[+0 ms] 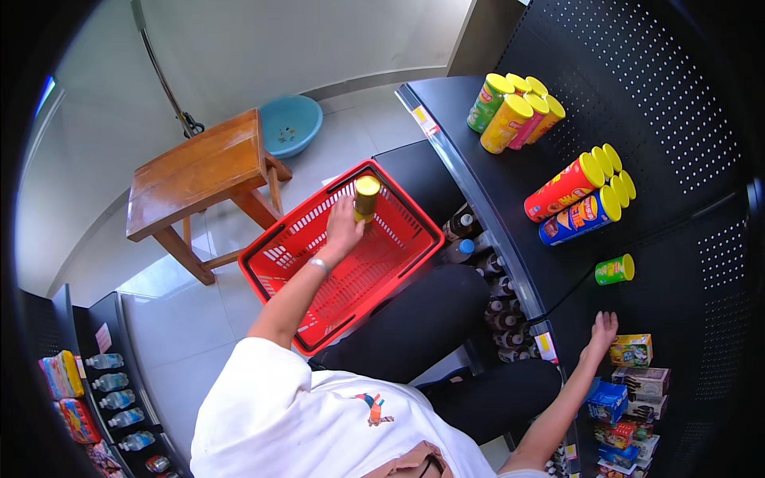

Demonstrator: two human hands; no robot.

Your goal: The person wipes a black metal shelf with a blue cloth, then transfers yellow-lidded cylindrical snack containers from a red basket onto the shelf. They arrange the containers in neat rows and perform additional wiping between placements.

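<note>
My left hand (343,230) is inside the red plastic shopping basket (352,263), against the near side of a chip canister (366,200) with a yellow lid. Thumb and fingers lie along the canister's lower part; its far side is hidden. The canister stands nearly upright by the basket's far wall. My right hand (599,334) reaches over the black shelf (568,281) with fingers extended, holding nothing. Just beyond its fingertips is a short green canister (614,269) with a yellow lid. Small boxes (632,350) sit close beside that hand.
Taller chip canisters stand in two groups, one yellow and green (507,123), one red and blue (565,188). Bottles (502,322) fill the shelf below. A wooden stool (197,173) and a blue basin (290,125) stand beyond the basket. Water bottles (113,382) line another shelf at left.
</note>
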